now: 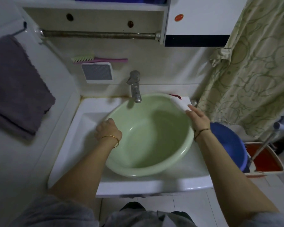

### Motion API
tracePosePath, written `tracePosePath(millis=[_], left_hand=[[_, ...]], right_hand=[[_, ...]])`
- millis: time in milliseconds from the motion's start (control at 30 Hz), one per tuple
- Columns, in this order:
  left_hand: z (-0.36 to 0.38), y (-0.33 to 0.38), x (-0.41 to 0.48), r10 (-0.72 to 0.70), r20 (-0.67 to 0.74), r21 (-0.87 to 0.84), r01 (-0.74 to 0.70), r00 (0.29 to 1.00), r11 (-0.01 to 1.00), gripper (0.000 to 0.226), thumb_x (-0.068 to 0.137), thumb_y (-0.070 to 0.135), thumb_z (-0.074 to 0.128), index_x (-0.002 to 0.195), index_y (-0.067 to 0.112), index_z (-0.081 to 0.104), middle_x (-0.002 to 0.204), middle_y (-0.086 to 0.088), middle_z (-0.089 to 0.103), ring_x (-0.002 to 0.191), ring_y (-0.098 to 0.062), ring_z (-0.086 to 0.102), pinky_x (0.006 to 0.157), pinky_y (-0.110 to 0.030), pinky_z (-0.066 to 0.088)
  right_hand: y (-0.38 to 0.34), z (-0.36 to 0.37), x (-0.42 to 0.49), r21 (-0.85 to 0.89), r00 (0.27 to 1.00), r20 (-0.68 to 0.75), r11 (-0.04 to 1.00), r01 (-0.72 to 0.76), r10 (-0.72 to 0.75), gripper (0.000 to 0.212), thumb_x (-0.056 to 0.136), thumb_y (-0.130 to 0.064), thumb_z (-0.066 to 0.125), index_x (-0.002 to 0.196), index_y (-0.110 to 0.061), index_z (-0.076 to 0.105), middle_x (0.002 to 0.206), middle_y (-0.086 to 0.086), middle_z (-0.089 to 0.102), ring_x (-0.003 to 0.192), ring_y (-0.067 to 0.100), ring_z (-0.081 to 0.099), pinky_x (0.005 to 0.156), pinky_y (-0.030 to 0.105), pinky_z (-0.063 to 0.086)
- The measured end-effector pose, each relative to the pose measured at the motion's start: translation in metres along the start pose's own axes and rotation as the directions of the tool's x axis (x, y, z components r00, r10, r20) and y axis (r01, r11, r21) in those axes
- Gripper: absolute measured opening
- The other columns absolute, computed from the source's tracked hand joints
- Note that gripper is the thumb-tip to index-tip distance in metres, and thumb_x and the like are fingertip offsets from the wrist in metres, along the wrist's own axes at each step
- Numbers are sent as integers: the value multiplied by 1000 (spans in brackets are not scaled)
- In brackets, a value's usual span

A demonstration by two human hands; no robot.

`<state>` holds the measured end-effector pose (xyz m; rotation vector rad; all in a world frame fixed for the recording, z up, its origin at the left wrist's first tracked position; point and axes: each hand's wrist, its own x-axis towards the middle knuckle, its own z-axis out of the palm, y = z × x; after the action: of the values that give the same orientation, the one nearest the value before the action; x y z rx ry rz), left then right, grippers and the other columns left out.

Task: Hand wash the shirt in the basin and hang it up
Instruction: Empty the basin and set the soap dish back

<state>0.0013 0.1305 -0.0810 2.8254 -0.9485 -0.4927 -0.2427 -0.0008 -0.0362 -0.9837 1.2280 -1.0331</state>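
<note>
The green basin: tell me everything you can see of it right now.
The green basin is round, pale green, plastic-looking, with a rolled rim. It looks empty and sits tilted in the white sink, under the faucet spout. The left hand grips its left rim; the right hand rests open at its right rim, by something white.

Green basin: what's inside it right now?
The green basin looks empty: bare inner wall and bottom, no shirt inside. Whether it holds any water is unclear. The left hand covers part of its rim.

1 head view looks steeply down, close above sink (pixel 75 128).
</note>
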Motion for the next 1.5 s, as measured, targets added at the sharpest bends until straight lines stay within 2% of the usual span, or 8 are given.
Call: tracePosePath(millis=[100, 233, 433, 600, 767, 1067, 1233, 1500], left_hand=[[-1, -4, 4, -1, 21, 12, 1, 1000, 1000, 58, 87, 21, 48, 139, 15, 25, 139, -16, 32, 125, -37, 36, 104, -44, 36], [-3, 2, 11, 60, -35, 62, -58, 998, 996, 54, 85, 21, 48, 136, 15, 30, 134, -14, 37, 122, -34, 37, 100, -41, 35], [-6, 38, 17, 257, -88, 187, -238, 962, 953, 39, 87, 21, 47, 125, 13, 45, 131, -14, 42, 123, -33, 36, 99, -39, 32], [-2, 87, 17, 449, 30, 7, -450, 893, 893, 36, 89, 20, 47, 124, 13, 53, 128, -11, 49, 122, -31, 41, 97, -35, 37], [1, 138, 35, 557, -18, -198, -549, 830, 812, 39, 85, 9, 50, 124, 10, 55, 125, -14, 53, 118, -32, 47, 102, -33, 36], [-1, 210, 98, 314, 56, -246, -292, 948, 924, 39, 91, 5, 40, 130, 6, 38, 125, -20, 56, 117, -39, 50, 99, -45, 43], [8, 236, 118, 216, 146, -97, -204, 965, 974, 29, 93, 11, 42, 122, 4, 43, 120, -20, 57, 112, -38, 53, 96, -45, 44], [12, 248, 128, 148, 175, -149, -123, 973, 981, 29, 93, 16, 46, 119, 4, 48, 120, -18, 57, 111, -36, 54, 94, -42, 45]], right_hand=[[23, 4, 9, -219, 999, -27, 975, -44, 39, 24, 89, -13, 59, 109, -2, 63, 106, 13, 63, 85, 22, 56, 84, 36, 49], [31, 6, 28, -788, 997, -75, 613, -60, 1, 35, 92, -28, 44, 112, -1, 56, 118, 23, 55, 99, 38, 54, 85, 40, 43], [31, 20, 44, -947, 980, -82, 321, -19, -184, 40, 94, -33, 44, 128, -13, 50, 131, 15, 41, 120, 35, 39, 94, 46, 37], [12, 33, 82, -922, 963, 12, 369, 115, -269, 34, 95, -26, 46, 127, -15, 54, 130, 14, 49, 117, 35, 48, 93, 44, 43], [7, 43, 135, -835, 994, -26, 549, 39, -110, 36, 96, -20, 46, 130, -8, 51, 136, 16, 46, 120, 35, 48, 97, 38, 39], [31, 39, 206, -798, 974, -20, 583, -151, 225, 36, 94, -8, 42, 126, 8, 50, 133, 26, 49, 122, 38, 48, 97, 37, 41], [49, 45, 221, -758, 949, -21, 613, -221, 315, 34, 93, -17, 36, 109, 5, 56, 125, 29, 53, 99, 34, 55, 58, 31, 36], [46, 43, 218, -648, 943, 3, 719, -252, 334, 36, 98, -17, 37, 121, 3, 56, 116, 21, 58, 96, 27, 55, 95, 42, 48]])
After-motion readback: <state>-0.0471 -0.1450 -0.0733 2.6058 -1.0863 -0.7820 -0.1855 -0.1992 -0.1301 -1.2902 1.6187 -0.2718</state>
